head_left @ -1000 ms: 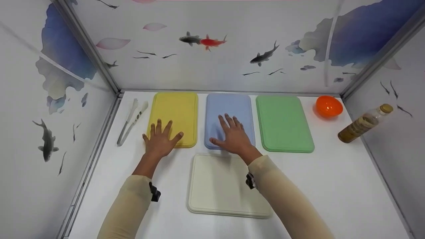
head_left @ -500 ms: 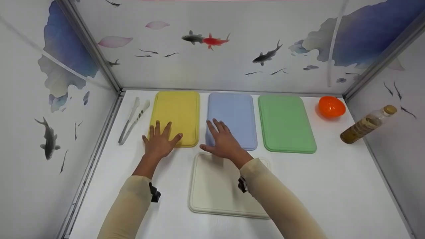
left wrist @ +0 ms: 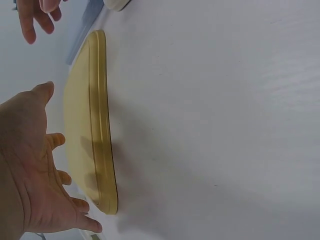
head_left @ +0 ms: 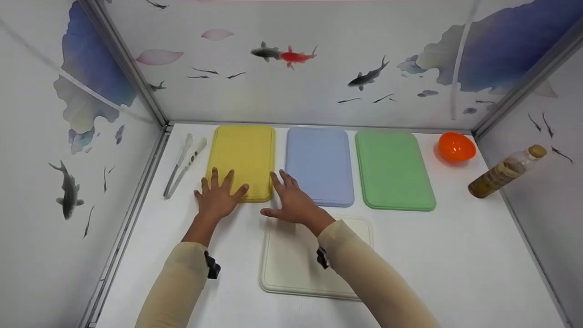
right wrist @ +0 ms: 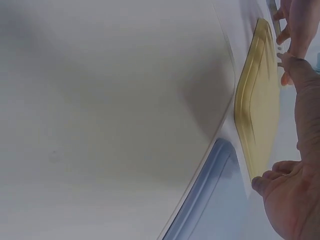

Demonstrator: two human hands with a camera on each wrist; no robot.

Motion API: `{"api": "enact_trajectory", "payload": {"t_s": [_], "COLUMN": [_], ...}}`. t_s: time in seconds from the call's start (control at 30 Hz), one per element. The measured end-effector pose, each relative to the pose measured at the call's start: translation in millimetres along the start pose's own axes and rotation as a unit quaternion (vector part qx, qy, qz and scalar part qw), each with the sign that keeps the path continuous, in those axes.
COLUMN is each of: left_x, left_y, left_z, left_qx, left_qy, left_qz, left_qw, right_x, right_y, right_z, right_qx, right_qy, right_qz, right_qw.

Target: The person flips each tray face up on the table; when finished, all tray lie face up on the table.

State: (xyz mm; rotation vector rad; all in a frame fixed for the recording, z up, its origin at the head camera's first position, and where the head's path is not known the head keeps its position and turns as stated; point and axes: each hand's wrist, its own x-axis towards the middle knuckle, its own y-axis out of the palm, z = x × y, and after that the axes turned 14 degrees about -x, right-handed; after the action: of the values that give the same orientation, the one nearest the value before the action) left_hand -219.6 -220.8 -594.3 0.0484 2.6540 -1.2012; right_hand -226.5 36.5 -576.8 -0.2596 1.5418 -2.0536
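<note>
Yellow board (head_left: 243,150) lies on the worktop (head_left: 437,255), partly beneath the left hand (head_left: 217,197) (fingers spread, grasping nothing); the right hand (head_left: 294,204), likewise released, hovers near the beige board (head_left: 296,262).

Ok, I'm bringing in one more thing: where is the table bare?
Widest: front right, between the right sleeve, green board, bottle and right wall. Smaller: front left, between the left sleeve, tongs and left wall. Crowded: around the yellow board, blue board and cream board, under the left hand and right hand.

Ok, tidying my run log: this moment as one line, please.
left hand: fingers spread, over yellow board | right hand: over cream board's far edge | held: nothing
</note>
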Motion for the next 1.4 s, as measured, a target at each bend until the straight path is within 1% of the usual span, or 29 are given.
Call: {"api": "enact_trajectory", "payload": {"t_s": [0.13,0.33,0.53,0.6,0.7,0.97,1.2,1.4], "left_x": [1.2,4.4,4.5,4.0,4.2,7.3,9.6,11.7], "left_y": [0.9,0.7,0.1,-0.1,0.0,-2.4,-4.7,-5.5], "left_z": [3.2,6.3,10.2,11.2,12.8,16.2,18.9,21.2], "left_qx": [-0.003,-0.016,-0.049,-0.061,-0.075,-0.108,-0.120,-0.129], "left_qy": [-0.003,-0.004,-0.018,-0.026,-0.034,-0.040,-0.042,-0.040], "left_qz": [0.000,-0.007,-0.014,-0.015,-0.014,-0.021,-0.026,-0.033], "left_qw": [1.0000,0.9998,0.9985,0.9977,0.9965,0.9931,0.9915,0.9903], "right_x": [0.0,1.7,2.9,2.8,2.7,5.2,6.6,7.5], "right_y": [5,12,20,22,25,28,29,30], "right_z": [5,10,11,11,10,10,12,12], "right_qx": [0.023,0.031,0.059,0.072,0.075,0.069,0.079,0.092], "right_qy": [-0.001,0.002,-0.006,-0.007,-0.005,-0.009,-0.006,-0.019], "right_qz": [0.017,0.032,0.040,0.040,0.041,0.037,0.032,0.025], "right_qw": [0.9996,0.9990,0.9975,0.9966,0.9963,0.9969,0.9964,0.9953]}}
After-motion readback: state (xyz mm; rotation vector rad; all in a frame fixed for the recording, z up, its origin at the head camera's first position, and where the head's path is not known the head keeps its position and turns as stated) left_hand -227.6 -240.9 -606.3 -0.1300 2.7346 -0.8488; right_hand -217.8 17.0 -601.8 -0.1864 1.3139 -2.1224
